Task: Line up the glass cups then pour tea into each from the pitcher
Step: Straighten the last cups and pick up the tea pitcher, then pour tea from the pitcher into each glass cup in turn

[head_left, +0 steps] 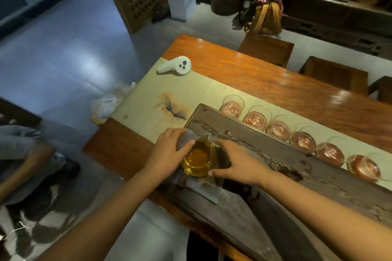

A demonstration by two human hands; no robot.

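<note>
Here both hands [169, 150] [235, 163] cup the pitcher [198, 157].

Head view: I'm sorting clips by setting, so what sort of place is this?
Probably a tea room: a wooden table with a runner, a dark tea tray, six glass cups in a row, and a pitcher of tea.

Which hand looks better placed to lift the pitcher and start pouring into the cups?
Probably the right hand. It rests against the pitcher on the side facing the row of glass cups, which runs off to the right. The left hand touches the pitcher's far side and would have to cross over.
</note>
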